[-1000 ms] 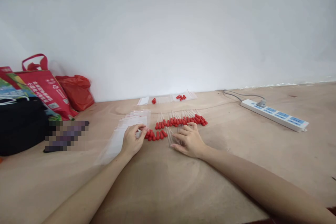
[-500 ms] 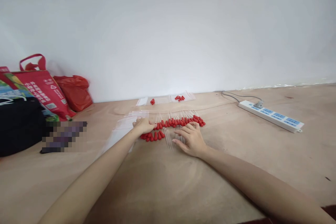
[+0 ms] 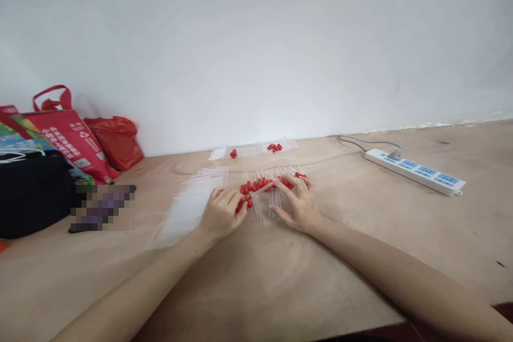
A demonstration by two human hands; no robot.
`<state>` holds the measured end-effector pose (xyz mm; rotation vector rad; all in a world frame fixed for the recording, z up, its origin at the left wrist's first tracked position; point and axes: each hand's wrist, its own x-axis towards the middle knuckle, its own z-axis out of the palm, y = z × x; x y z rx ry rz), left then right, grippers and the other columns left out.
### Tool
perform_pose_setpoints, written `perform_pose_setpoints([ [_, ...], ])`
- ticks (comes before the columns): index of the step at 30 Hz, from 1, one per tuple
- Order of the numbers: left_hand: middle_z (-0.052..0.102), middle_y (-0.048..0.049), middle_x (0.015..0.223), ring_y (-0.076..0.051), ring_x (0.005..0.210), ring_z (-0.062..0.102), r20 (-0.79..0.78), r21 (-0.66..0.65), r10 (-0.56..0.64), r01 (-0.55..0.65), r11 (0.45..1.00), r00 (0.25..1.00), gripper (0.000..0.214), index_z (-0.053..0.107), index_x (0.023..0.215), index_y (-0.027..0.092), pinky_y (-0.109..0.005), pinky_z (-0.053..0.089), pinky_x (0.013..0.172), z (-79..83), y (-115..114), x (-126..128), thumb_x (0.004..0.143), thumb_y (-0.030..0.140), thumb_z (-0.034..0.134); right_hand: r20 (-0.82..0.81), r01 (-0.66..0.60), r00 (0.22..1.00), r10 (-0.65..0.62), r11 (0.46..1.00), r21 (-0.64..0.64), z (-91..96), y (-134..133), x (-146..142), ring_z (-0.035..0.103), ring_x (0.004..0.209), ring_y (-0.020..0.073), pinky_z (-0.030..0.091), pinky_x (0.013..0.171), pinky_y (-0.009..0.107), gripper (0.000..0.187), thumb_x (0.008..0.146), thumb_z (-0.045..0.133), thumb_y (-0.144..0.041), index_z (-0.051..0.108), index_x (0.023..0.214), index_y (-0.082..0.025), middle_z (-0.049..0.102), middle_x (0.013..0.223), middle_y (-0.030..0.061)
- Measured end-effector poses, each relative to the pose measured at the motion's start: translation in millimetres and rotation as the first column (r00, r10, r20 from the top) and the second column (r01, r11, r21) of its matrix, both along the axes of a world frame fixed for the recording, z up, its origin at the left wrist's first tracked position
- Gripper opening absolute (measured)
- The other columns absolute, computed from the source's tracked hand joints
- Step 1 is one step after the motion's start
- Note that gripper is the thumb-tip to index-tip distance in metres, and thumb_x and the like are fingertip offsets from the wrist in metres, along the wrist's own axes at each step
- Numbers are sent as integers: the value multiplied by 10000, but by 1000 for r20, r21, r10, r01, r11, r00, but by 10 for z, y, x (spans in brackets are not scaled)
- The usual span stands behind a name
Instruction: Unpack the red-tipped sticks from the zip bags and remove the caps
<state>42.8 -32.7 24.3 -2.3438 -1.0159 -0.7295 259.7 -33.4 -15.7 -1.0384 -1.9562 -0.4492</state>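
Note:
Several clear glass droppers with red rubber bulbs lie in a row on the wooden table. My left hand sits at the row's left end, fingers curled shut on a red-bulbed dropper. Over the right part of the row lies my right hand, fingers spread and pressing on the clear tubes. A stack of clear zip bags with red strips lies just left of my left hand.
Two filled bags with red bulbs lie by the wall. A white power strip with its cable is at the right. Red shopping bags, a black bag and a blurred object stand at the left.
My left hand went forward to the row's left end, then drew back toward me with a dropper. My right hand slid forward over the row, spreading its fingers.

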Motion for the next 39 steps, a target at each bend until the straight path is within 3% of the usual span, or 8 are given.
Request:
perform_pose_setpoints([
  [4, 626, -25, 702, -146, 666, 547, 2, 57, -168, 167, 984, 986, 131, 562, 716, 171, -315, 385, 727, -189, -115, 64, 782, 164, 450, 173, -100, 980, 101, 995, -17, 9, -31, -5, 433, 1045, 221, 160, 946, 453, 402, 778, 509, -485, 538, 1128, -289, 536, 1139, 50],
  [8, 621, -22, 697, -137, 641, 535, 79, 21, -183, 182, 983, 980, 130, 549, 691, 173, -311, 394, 698, -278, -106, 74, 788, 171, 462, 189, -158, 969, 161, 987, -31, -33, -12, -38, 461, 990, 184, 150, 945, 435, 241, 804, 508, -434, 615, 975, -301, 598, 1026, 9],
  [14, 629, -35, 738, -154, 697, 552, 127, -48, -171, 178, 983, 977, 109, 562, 721, 165, -324, 403, 711, -275, -95, 53, 791, 184, 481, 128, -174, 976, 176, 984, -26, -62, 24, -84, 485, 907, 151, 141, 950, 420, 140, 822, 512, -326, 641, 824, -274, 628, 889, -23],
  [20, 620, -77, 1027, -224, 975, 518, 87, -19, -198, 201, 979, 976, 179, 618, 945, 196, -385, 396, 818, -271, -54, 54, 819, 269, 514, 124, -196, 973, 195, 981, -9, -42, -18, -106, 489, 862, 139, 140, 958, 409, 141, 825, 498, -297, 629, 817, -248, 629, 848, -19],
  [27, 647, -32, 965, -195, 958, 527, 116, -53, -242, 249, 967, 963, 148, 638, 778, 202, -391, 380, 864, -281, -40, 42, 833, 231, 504, 178, -204, 965, 191, 977, 57, -29, -51, -125, 492, 783, 125, 137, 951, 404, 185, 844, 458, -263, 615, 753, -226, 586, 602, -39],
  [39, 650, -1, 852, -172, 867, 524, 91, -74, -277, 284, 956, 956, 186, 612, 682, 208, -362, 367, 815, -286, -83, 37, 830, 213, 499, 213, -262, 947, 242, 963, 68, -34, -87, -48, 470, 759, 113, 127, 941, 393, 127, 817, 492, -239, 591, 743, -212, 568, 548, -67],
])
